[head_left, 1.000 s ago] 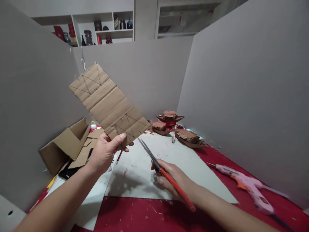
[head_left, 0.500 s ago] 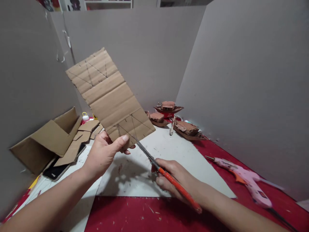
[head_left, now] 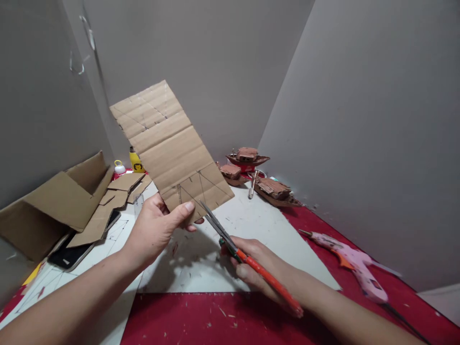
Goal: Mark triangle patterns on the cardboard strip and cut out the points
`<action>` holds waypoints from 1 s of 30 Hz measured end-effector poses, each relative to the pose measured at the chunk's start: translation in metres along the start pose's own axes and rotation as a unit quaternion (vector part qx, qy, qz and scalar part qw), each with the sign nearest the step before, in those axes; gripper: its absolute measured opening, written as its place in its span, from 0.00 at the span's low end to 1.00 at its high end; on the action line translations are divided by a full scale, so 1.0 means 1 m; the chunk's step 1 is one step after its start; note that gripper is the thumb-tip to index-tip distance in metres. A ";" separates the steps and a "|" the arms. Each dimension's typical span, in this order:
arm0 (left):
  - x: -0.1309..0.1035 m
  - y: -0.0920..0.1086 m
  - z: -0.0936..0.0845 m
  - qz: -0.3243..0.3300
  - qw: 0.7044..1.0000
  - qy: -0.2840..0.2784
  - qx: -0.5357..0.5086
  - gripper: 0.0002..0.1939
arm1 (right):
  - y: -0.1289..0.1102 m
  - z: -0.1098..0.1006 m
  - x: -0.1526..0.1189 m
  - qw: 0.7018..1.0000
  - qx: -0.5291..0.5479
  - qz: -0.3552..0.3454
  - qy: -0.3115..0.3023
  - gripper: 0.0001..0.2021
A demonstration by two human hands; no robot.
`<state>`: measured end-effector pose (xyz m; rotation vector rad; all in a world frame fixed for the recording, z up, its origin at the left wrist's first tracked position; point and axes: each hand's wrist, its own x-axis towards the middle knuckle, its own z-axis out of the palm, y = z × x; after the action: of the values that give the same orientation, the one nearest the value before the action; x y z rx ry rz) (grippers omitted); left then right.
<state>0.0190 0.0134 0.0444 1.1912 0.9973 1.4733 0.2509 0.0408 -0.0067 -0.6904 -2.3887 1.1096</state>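
Observation:
A rectangular piece of corrugated cardboard (head_left: pixel 168 148) is held up at a tilt, with pencil-like triangles drawn near both of its ends. My left hand (head_left: pixel 161 220) pinches its lower edge, thumb in front and fingers behind. Scissors (head_left: pixel 247 256) with orange-red handles are in my right hand (head_left: pixel 258 263), which is closed around them. Their blades are slightly apart, with the tips at the cardboard's lower edge just right of my left thumb. Part of the handles is hidden by my right fingers.
Model boats (head_left: pixel 275 189) stand at the back right. A pink glue gun (head_left: pixel 354 263) lies on the red table cover (head_left: pixel 187 316) at right. On the left are a cardboard box (head_left: pixel 61 201), cardboard scraps (head_left: pixel 100 215), a phone (head_left: pixel 72 254) and a yellow bottle (head_left: pixel 136 162). White board (head_left: pixel 251 230) lies under my hands.
The scissor blades have parted a little at the cardboard's edge. My view has shifted, so the cardboard sits slightly further right and the yellow bottle shows more fully.

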 end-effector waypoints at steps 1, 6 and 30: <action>0.000 0.000 0.000 0.000 1.000 -0.002 -0.002 0.12 | 0.001 0.000 0.000 1.000 0.001 0.000 0.000 0.28; 0.001 -0.002 0.001 0.000 1.000 -0.011 -0.001 0.13 | 0.008 0.000 -0.001 1.000 0.008 0.017 -0.004 0.29; 0.001 -0.004 0.003 0.002 0.999 -0.037 0.002 0.11 | -0.009 0.001 -0.001 0.998 0.041 0.047 -0.009 0.32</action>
<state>0.0229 0.0149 0.0413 1.2410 0.9484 1.4205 0.2489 0.0351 -0.0001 -0.7762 -2.3319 1.2490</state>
